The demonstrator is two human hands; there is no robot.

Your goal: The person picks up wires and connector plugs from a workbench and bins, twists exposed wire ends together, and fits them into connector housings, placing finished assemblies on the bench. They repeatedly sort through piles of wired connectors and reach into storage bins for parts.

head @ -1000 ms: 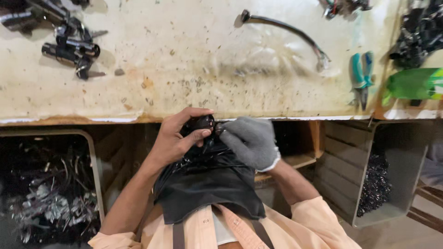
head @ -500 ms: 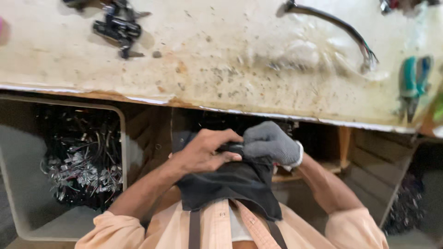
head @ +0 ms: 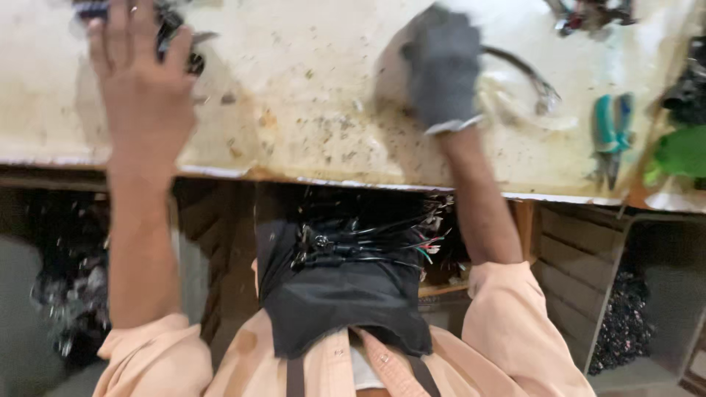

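Note:
My bare left hand (head: 143, 70) reaches over the stained workbench (head: 309, 110) at the far left, fingers spread, above a pile of dark metal parts (head: 173, 33). My right hand (head: 441, 66), in a grey glove, is stretched out over the bench, next to a curved dark cable (head: 522, 73); blur hides whether it grips anything. On my lap lies a black apron (head: 346, 301) with a bundle of black wires (head: 360, 246) that end in coloured tips. Neither hand touches the bundle.
Teal-handled pliers (head: 610, 136) and a green object (head: 680, 151) lie at the bench's right. A grey bin of dark metal parts (head: 66, 294) stands under the bench at left. A wooden crate and a bin of black pieces (head: 625, 323) stand at right.
Both hands have left the wire bundle on my lap and moved up over the bench, the left toward the metal parts, the right toward the curved cable.

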